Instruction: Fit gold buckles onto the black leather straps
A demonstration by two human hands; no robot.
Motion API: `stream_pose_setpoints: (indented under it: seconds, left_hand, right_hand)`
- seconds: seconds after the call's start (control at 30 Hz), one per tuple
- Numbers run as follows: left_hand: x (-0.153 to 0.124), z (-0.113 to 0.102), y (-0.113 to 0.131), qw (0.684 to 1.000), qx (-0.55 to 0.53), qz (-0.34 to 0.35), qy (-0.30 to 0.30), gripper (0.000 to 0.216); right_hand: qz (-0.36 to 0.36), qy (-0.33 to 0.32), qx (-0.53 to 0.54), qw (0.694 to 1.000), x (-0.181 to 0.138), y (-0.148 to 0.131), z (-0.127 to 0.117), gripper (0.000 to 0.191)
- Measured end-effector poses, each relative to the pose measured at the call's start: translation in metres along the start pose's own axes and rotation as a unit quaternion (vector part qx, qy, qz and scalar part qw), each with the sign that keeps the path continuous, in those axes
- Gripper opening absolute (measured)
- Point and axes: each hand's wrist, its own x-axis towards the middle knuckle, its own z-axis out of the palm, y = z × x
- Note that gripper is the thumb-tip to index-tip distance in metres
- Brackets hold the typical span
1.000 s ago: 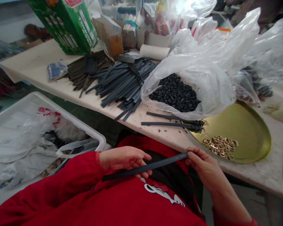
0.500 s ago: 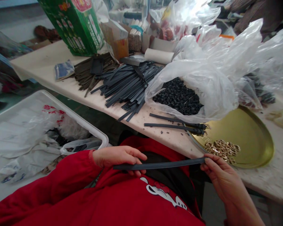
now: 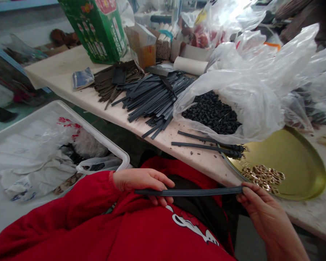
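Observation:
A dark strap (image 3: 203,191) stretches almost level in front of the red jacket. Near its left end, my left hand (image 3: 146,184) holds it between the thumb and the fingers. My right hand (image 3: 258,201) pinches the other end between thumb and fingertips. Beyond, on the table, two finished-looking straps (image 3: 198,146) with loops and metal ends lie against the rim of a gold tray (image 3: 301,163). Gold buckles (image 3: 263,177) are heaped in the tray. A pile of loose dark straps (image 3: 154,98) spreads farther left on the table.
An open plastic bag (image 3: 263,105) full of small black loops (image 3: 212,112) stands behind the tray. At the left is a white bin (image 3: 97,136) with bags inside. A green box (image 3: 97,32), a white roll (image 3: 190,65) and brown straps (image 3: 103,81) occupy the table's far side.
The whole view has shifted slightly, so things appear farther right. Both hands keep their hold on the strap, which stays nearly level.

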Motion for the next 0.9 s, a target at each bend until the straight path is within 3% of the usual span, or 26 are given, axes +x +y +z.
stream_pose_setpoints:
  seconds: [0.13,0.2,0.27,0.37,0.47,0.67,0.77,0.9]
  left_hand:
    - [0.008,0.006,0.001,0.997,0.032,-0.042,-0.059,0.047]
    - [0.012,0.010,0.002,0.993,0.108,-0.031,-0.034,0.039]
    - [0.014,0.013,0.002,0.972,0.232,0.024,0.030,0.032]
    - [0.016,0.016,0.000,0.886,0.424,0.127,0.137,0.036]
    - [0.017,0.020,-0.003,0.789,0.550,0.167,0.216,0.037]
    - [0.018,0.023,-0.014,0.649,0.685,0.195,0.266,0.045]
    - [0.018,0.022,-0.021,0.629,0.696,0.214,0.273,0.042]
    - [0.013,0.021,-0.024,0.647,0.657,0.248,0.297,0.039]
  right_hand:
    - [0.003,-0.022,0.011,1.000,-0.003,-0.003,0.009,0.037]
    - [0.008,-0.023,0.013,1.000,-0.004,-0.004,0.012,0.039]
    - [0.013,-0.021,0.020,0.999,-0.004,-0.004,0.014,0.041]
    - [0.012,-0.027,0.038,0.999,-0.003,-0.003,0.015,0.039]
    - [0.005,-0.032,0.046,0.998,-0.001,-0.001,0.014,0.034]
    - [0.006,-0.038,0.063,0.997,0.001,0.002,0.013,0.031]
    - [0.002,-0.038,0.076,0.996,0.002,0.001,0.013,0.028]
    - [0.010,-0.032,0.127,0.991,0.002,0.000,0.009,0.030]
